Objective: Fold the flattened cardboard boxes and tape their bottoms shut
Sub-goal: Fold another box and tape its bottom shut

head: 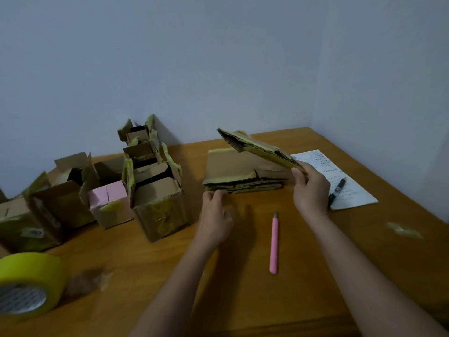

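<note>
The right hand pinches one flat box by its end and holds it tilted up, above the pile of flat boxes near the back edge of the worktop. The left hand has curled fingers at the pile's front corner; I cannot tell if it grips. Folded boxes stand at the left side.

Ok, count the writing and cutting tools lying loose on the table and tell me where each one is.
2. A pink cutter lies on the bare wood between the two forearms. A black marker rests on the sheet of paper at the right, beside the right hand. Others may be hidden behind the boxes.
</note>
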Available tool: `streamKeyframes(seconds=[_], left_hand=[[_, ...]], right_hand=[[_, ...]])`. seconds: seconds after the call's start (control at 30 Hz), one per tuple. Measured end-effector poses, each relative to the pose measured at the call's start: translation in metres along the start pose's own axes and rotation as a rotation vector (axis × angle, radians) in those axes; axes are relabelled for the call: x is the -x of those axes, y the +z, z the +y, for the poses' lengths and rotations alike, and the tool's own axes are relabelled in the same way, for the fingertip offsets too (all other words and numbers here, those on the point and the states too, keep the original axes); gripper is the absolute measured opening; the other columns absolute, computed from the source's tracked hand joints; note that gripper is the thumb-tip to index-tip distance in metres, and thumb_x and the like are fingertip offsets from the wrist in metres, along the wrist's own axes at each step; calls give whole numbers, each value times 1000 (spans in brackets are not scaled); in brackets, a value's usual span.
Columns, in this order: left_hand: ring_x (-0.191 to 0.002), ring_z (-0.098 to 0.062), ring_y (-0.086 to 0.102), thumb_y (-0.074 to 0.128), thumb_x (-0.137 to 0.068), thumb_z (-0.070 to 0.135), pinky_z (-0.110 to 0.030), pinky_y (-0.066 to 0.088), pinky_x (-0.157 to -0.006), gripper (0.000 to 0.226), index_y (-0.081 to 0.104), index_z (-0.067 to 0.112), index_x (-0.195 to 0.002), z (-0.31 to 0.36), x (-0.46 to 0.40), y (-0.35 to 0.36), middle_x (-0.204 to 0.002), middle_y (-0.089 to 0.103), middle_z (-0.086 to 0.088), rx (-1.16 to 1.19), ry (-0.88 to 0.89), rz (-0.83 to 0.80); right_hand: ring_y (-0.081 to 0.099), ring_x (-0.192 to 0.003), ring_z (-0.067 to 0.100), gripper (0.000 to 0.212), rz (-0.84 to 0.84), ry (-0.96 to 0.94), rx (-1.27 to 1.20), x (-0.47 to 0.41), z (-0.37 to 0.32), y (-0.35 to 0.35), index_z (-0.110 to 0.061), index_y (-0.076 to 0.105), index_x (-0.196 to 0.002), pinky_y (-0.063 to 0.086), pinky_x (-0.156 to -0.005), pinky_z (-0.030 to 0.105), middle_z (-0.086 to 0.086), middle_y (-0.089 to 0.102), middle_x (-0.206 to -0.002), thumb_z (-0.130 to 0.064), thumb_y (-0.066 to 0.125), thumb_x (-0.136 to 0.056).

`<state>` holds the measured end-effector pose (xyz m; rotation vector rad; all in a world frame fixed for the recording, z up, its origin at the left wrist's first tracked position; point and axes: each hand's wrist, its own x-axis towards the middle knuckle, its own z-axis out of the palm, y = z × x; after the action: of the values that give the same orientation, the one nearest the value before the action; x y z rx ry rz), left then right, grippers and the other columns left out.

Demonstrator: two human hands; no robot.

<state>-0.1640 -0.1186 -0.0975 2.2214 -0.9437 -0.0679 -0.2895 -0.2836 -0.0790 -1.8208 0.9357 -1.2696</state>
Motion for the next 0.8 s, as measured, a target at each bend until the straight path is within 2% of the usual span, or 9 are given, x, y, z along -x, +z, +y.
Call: streamKeyframes(seconds=[0.13,0.23,0.33,0.5,0.63,0.67,0.73,0.77,0.8], left_hand=[[-101,-12,45,56,-97,13,-25,41,-84,48,42,22,-142,7,18,-15,-143,35,-3,-3,28,45],[-114,-20,50,57,-97,12,-26,43,-90,48,43,20,-142,14,34,-29,-142,36,-4,2,66,74],[-122,-24,49,57,-97,13,-32,45,-97,47,43,19,-141,20,53,-45,-143,35,-5,18,85,114],[-128,-25,47,60,-97,26,-34,45,-102,52,40,14,-144,20,87,-76,-145,37,-8,56,157,207],[-133,-21,43,65,-87,45,-33,40,-104,76,33,16,-149,11,110,-102,-148,36,-9,138,197,278],[-135,-19,41,66,-85,47,-32,39,-106,80,32,17,-150,9,114,-108,-150,37,-8,156,219,282],[-134,-15,42,67,-84,43,-33,39,-109,76,36,18,-149,5,122,-117,-146,43,-3,187,269,261],[-129,-13,46,66,-85,43,-32,43,-107,68,42,20,-144,3,126,-120,-139,49,1,223,285,248],[-123,-10,51,63,-84,46,-30,48,-102,59,47,23,-136,0,131,-124,-130,55,6,279,289,236]], right_hand=[[55,-96,8,30,0,-32,-4,12,-16,-26,-10,63,-127,34,-64,1,8,68,-115,-16,52,-100],[57,-84,11,29,-8,-56,-18,24,-28,-49,-10,64,-126,34,-59,7,9,70,-106,-17,53,-100],[57,-70,4,29,-48,-68,-45,36,-42,-75,-13,63,-126,39,-57,12,-3,66,-87,-20,53,-100],[70,-91,12,18,-191,-102,-172,56,-63,-121,-23,64,-112,52,-80,32,4,72,-94,-16,54,-99],[73,-84,12,17,-399,-97,-213,64,-72,-145,-22,63,-99,49,-83,47,8,73,-92,-10,51,-100],[73,-82,14,14,-449,-100,-203,65,-74,-145,-18,63,-101,50,-84,48,12,72,-94,-10,51,-100],[73,-79,18,14,-529,-117,-176,69,-81,-138,-7,61,-108,58,-75,30,19,70,-96,-10,51,-99],[73,-79,19,15,-555,-127,-183,72,-85,-131,-4,60,-109,56,-66,20,16,71,-93,-10,51,-99],[73,-80,20,15,-575,-129,-200,75,-89,-124,-4,60,-108,56,-64,19,10,71,-89,-11,51,-99]])
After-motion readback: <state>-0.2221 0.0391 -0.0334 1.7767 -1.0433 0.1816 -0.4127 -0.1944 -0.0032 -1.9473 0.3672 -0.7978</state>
